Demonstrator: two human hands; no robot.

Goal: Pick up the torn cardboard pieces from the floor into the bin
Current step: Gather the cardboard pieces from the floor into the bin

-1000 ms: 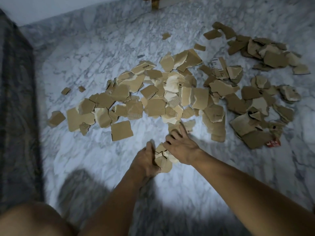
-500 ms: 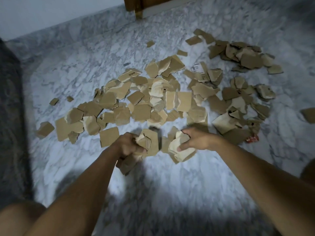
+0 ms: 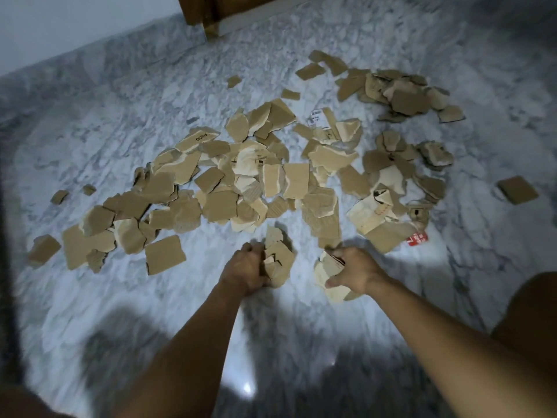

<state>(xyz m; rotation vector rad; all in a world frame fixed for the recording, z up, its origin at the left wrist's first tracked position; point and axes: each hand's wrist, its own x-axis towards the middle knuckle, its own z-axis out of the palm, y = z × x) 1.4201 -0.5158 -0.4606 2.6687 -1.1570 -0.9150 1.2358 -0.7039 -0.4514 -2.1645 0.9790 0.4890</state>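
Observation:
Many torn brown cardboard pieces (image 3: 250,182) lie scattered across the marble floor (image 3: 120,122), with a separate heap (image 3: 404,98) at the far right. My left hand (image 3: 244,268) grips a bunch of cardboard pieces (image 3: 278,257) just in front of the pile's near edge. My right hand (image 3: 355,271) holds another bunch of pieces (image 3: 328,274), thumb curled under them. The two hands are a short gap apart, both above the floor. No bin is in view.
A single cardboard square (image 3: 517,190) lies apart at the far right, and small scraps (image 3: 58,197) sit at the left. A red label scrap (image 3: 416,238) lies near my right hand. A wooden door frame (image 3: 205,13) stands at the back wall. A dark edge runs along the left.
Both hands came together on pieces at the pile's near edge, gathered a bunch each, then drew apart with them. The view has shifted, showing more of the door frame.

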